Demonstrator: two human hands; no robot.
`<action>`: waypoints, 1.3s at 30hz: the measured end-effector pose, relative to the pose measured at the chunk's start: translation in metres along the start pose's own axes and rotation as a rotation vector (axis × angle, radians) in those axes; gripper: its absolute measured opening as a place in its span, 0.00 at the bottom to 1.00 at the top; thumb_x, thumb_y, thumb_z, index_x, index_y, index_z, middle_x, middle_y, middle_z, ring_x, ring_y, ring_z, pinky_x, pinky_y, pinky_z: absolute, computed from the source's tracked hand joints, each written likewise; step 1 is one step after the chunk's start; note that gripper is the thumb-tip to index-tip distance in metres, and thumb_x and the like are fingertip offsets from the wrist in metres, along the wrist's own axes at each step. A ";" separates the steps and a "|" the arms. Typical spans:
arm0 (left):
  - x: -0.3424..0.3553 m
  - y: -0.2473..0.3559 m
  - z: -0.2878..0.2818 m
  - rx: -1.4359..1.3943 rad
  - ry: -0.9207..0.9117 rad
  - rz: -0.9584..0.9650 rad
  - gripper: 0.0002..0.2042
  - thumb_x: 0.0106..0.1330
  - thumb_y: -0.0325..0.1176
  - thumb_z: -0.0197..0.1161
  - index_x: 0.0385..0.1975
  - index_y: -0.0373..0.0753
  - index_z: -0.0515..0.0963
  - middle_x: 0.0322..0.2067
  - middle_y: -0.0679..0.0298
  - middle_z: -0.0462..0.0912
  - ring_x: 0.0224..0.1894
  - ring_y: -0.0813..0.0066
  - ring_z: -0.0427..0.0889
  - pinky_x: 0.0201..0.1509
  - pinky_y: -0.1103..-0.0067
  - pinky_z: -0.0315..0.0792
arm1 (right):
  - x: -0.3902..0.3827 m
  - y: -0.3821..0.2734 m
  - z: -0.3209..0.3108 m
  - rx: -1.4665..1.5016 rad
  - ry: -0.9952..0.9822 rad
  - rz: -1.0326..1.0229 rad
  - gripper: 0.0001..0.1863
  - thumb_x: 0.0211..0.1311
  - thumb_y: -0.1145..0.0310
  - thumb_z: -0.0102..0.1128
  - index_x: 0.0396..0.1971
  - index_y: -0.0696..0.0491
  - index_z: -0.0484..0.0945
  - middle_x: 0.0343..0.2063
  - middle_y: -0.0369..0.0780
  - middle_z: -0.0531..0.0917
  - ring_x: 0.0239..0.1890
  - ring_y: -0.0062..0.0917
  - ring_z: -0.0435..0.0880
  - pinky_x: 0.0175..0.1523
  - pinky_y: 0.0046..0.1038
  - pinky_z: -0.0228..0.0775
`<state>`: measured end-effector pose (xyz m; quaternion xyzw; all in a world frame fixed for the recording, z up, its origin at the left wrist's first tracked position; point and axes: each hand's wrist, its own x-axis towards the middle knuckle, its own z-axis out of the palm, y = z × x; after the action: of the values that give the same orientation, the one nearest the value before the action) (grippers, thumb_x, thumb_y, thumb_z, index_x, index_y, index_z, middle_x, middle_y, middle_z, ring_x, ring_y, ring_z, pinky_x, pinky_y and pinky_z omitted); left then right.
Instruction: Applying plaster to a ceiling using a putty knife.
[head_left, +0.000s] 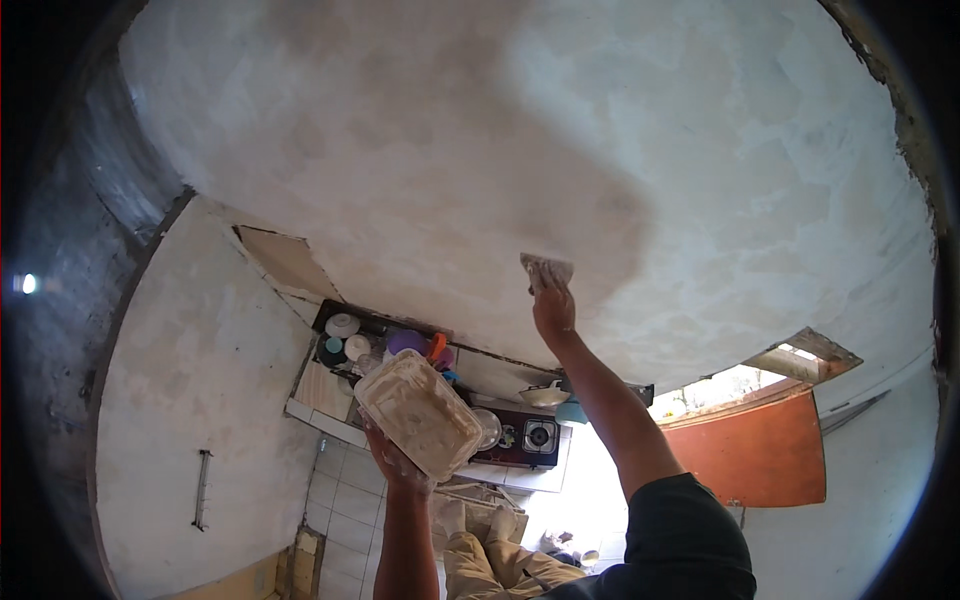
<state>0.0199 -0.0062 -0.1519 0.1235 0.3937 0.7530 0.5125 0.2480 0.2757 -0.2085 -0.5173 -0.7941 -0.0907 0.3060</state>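
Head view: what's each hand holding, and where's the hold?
Left hand holds a rectangular tub of plaster from underneath. Right hand grips a putty knife by its handle, blade against the ceiling.

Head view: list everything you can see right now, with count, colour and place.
ceiling: one, white patchy plaster, fills the upper picture
putty knife: one, plaster-smeared, flat against the ceiling
tray: one, rectangular, whitish with plaster, lower centre
stove: one, dark, on the counter below
bowls: several, white, teal and purple, on the shelf left of the stove
door: one, orange-brown, lower right
left hand: under the tray, holding it
right hand: raised, holding the putty knife
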 end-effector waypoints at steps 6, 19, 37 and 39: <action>-0.005 0.011 -0.017 0.198 0.011 0.203 0.48 0.50 0.73 0.57 0.64 0.42 0.56 0.57 0.58 0.65 0.56 0.62 0.71 0.54 0.63 0.74 | 0.092 -0.058 -0.083 -0.174 0.404 -0.124 0.26 0.53 0.81 0.53 0.55 0.55 0.74 0.53 0.47 0.78 0.57 0.39 0.75 0.59 0.38 0.69; 0.005 -0.003 -0.026 0.187 0.068 0.133 0.45 0.55 0.72 0.52 0.64 0.42 0.56 0.57 0.59 0.64 0.57 0.62 0.70 0.56 0.63 0.72 | 0.025 -0.032 0.043 -0.261 -0.288 0.121 0.22 0.57 0.71 0.56 0.55 0.52 0.75 0.53 0.45 0.78 0.56 0.34 0.77 0.57 0.33 0.72; 0.007 0.015 -0.015 0.136 0.060 0.134 0.48 0.51 0.71 0.58 0.65 0.42 0.54 0.57 0.58 0.65 0.57 0.61 0.71 0.56 0.64 0.72 | 0.033 -0.048 0.017 -0.283 0.005 -0.040 0.21 0.60 0.69 0.54 0.56 0.49 0.74 0.55 0.42 0.76 0.58 0.32 0.74 0.61 0.37 0.65; -0.003 0.031 -0.015 0.133 0.070 0.128 0.48 0.52 0.71 0.57 0.65 0.42 0.55 0.57 0.58 0.65 0.57 0.61 0.70 0.57 0.63 0.71 | 0.013 -0.045 0.017 0.076 -0.381 0.451 0.17 0.62 0.66 0.54 0.52 0.45 0.77 0.48 0.43 0.81 0.52 0.35 0.79 0.57 0.38 0.68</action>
<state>-0.0085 -0.0204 -0.1388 0.1557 0.4517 0.7603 0.4400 0.1981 0.2738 -0.2066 -0.6768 -0.7049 0.1079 0.1830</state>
